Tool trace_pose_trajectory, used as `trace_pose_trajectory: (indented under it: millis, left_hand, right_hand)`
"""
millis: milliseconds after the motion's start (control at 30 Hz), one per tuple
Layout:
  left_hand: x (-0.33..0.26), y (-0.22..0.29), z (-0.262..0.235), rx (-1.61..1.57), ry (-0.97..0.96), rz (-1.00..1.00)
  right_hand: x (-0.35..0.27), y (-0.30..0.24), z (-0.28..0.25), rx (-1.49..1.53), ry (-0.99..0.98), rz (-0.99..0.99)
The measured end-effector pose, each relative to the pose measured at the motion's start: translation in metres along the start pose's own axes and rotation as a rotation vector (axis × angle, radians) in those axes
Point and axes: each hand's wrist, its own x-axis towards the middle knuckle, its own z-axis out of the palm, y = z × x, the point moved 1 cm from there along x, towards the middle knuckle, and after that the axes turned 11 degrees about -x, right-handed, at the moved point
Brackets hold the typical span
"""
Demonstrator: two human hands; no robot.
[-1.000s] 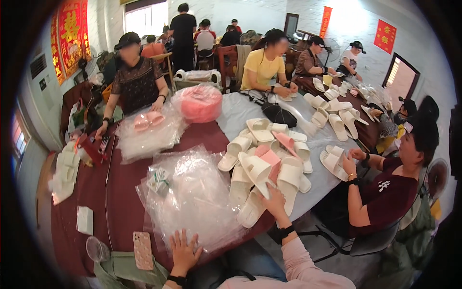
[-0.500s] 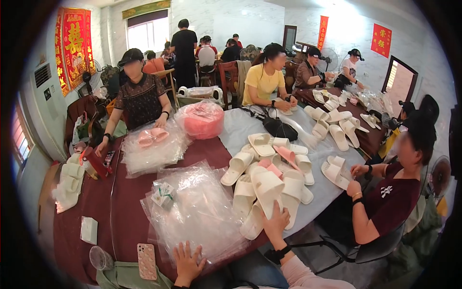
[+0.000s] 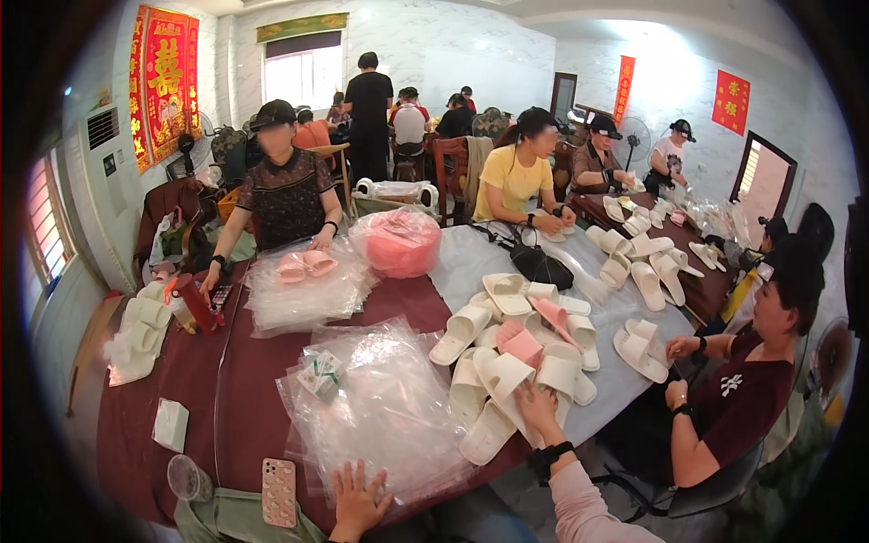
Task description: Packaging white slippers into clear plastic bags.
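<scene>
My left hand (image 3: 360, 500) lies with its fingers spread at the near edge of a stack of clear plastic bags (image 3: 385, 425). Its fingertips touch the bags and it holds nothing. My right hand (image 3: 539, 412) is at the near side of a pile of slippers, closed at the edge of a cream slipper (image 3: 505, 376); its fingertips are partly hidden against the slippers. Around it lie several more cream slippers, and a pink slipper (image 3: 520, 344) shows just behind. A small white-and-green packet (image 3: 320, 373) rests on the bags.
A phone (image 3: 279, 493), a clear cup (image 3: 189, 478) and a white box (image 3: 170, 425) lie at the near left. Opposite, a person (image 3: 285, 195) sits behind more bags with pink slippers. Another person (image 3: 724, 389) sits close on the right beside a cream slipper pair (image 3: 641, 351).
My right hand has lowered the raised cream slipper onto the near side of the pile, uncovering the pink slipper. My left hand stays on the bags. The whole view has shifted slightly.
</scene>
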Motion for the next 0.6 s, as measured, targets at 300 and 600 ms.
trace_pose_trajectory:
  millis: [300,600]
  left_hand:
    - [-0.004,-0.003,0.0,0.033,-0.003,0.008]
    - [-0.006,-0.002,-0.002,0.029,0.019,0.024]
  right_hand:
    - [0.03,0.027,0.034,0.665,-0.12,-0.032]
    - [-0.006,-0.008,-0.024,1.083,0.003,-0.008]
